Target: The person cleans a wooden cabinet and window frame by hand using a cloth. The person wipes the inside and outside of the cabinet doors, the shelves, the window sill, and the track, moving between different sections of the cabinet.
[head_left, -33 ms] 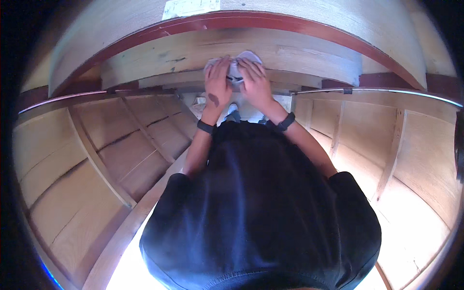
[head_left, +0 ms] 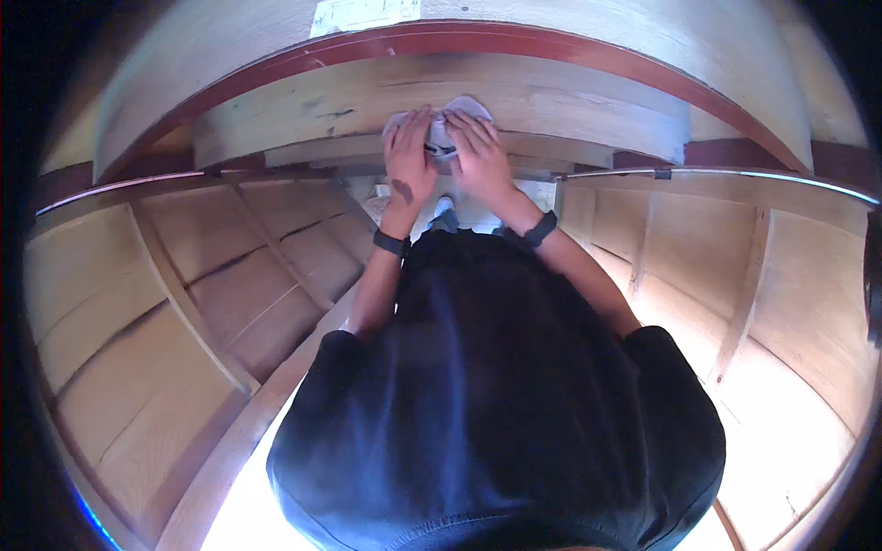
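Note:
Straight ahead, both of my hands rest on a pale, whitish-pink folded cloth (head_left: 441, 138) with two rounded lobes and a dark gap in its lower middle. It lies against a wooden shelf board (head_left: 570, 110). My left hand (head_left: 410, 151) covers the left lobe, fingers together and curled over it. The right lobe is under my right hand (head_left: 480, 151), whose fingers bend over its front; its upper edge shows above the fingertips. My thumbs are near the middle of the cloth. The palms hide most of its underside.
A red beam (head_left: 514, 37) crosses above my hands, below an upper board bearing a pale label (head_left: 363, 15). Wooden panels with battens flank me, left (head_left: 119, 303) and right (head_left: 698, 239). My shoe (head_left: 445, 203) shows on the floor between them.
Both hands and the cloth have shifted very slightly to the left. The grip looks the same.

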A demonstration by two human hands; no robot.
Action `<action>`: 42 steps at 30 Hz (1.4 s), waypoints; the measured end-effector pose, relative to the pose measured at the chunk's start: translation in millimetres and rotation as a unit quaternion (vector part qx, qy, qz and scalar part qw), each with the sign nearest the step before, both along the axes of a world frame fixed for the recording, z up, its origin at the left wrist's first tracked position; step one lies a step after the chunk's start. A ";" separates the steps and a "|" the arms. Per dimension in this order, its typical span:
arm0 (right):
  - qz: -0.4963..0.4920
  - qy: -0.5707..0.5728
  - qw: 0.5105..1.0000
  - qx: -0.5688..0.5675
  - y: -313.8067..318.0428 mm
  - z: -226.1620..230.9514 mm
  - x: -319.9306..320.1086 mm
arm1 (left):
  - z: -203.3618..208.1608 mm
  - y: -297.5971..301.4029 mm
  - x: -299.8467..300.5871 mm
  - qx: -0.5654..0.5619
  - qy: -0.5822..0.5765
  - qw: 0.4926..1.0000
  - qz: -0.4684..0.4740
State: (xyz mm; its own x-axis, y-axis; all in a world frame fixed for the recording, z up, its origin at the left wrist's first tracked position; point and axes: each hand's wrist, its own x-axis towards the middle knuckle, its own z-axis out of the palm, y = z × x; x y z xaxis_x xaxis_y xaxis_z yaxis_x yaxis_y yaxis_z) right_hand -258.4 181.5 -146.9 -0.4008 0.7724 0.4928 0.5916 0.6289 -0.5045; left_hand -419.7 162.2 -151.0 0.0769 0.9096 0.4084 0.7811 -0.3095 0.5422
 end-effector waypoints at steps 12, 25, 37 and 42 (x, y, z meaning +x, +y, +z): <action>-0.057 -0.026 0.998 0.016 2.6 -0.8 63.5 | -3.8 12.5 49.6 -0.012 0.024 0.997 -0.071; -0.262 -0.010 0.964 0.049 0.2 -7.7 148.9 | 2.5 28.7 151.5 0.010 0.064 0.970 -0.233; -0.059 0.003 0.998 0.025 7.8 -8.4 25.6 | 8.6 2.5 12.4 -0.035 0.023 0.996 -0.072; -0.009 0.039 0.999 -0.003 8.7 -2.4 -11.0 | -6.4 -1.7 -3.6 -0.007 0.012 1.000 0.001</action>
